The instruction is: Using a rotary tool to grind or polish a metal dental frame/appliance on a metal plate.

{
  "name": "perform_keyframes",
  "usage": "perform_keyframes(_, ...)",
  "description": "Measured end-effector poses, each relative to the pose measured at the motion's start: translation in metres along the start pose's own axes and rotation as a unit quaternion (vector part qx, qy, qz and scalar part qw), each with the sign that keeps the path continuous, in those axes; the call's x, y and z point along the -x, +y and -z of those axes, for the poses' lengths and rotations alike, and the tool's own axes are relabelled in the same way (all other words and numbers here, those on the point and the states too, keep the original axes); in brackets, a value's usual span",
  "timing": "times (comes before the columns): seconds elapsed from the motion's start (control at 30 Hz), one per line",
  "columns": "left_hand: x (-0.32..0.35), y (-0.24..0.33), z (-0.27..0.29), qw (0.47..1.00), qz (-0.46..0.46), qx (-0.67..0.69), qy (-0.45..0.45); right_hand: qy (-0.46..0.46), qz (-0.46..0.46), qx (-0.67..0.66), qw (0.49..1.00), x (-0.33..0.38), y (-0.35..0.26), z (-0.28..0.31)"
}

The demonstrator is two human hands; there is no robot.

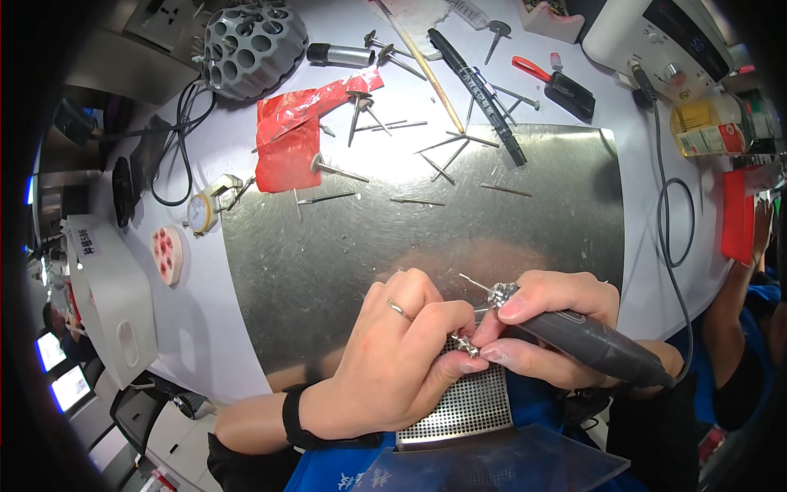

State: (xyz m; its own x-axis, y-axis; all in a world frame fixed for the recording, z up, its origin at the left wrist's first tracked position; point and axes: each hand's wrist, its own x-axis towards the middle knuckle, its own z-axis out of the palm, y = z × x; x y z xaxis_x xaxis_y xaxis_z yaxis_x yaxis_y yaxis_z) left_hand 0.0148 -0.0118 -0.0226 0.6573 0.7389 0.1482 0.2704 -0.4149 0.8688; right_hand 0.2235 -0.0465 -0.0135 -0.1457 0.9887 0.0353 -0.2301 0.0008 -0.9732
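Note:
My left hand [381, 348] pinches a small shiny metal dental casting [466, 346] between thumb and fingers. Wrapped in my right hand [557, 316] is a dark rotary handpiece [602, 348], its thin bur [475, 283] pointing up and to the left, off the casting. The tips of my right thumb and fingers meet the left hand around the casting, partly hiding it. Both hands are over the near edge of a steel sheet [328, 254], above a perforated metal grille [459, 410].
Several loose burs, mandrels and a black marker [484, 94] lie toward the far side with a torn red packet [287, 148]. A grey bur stand [250, 49], dial gauge [201, 213] and pink-and-white dental model [166, 256] stand left. The handpiece cord [660, 189] runs right to a control box [656, 49].

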Motion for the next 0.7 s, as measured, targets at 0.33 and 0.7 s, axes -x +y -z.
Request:
perform_keyframes(0.33, -0.002, -0.002, 0.003, 0.999, -0.019, -0.028, -0.039, -0.058, -0.061, -0.024, 0.996, -0.005, -0.016, 0.01)
perform_keyframes(0.7, -0.004, -0.002, 0.001, 0.998, -0.031, -0.04, -0.037, -0.104, 0.029, -0.111, 0.988, -0.005, 0.002, 0.019)
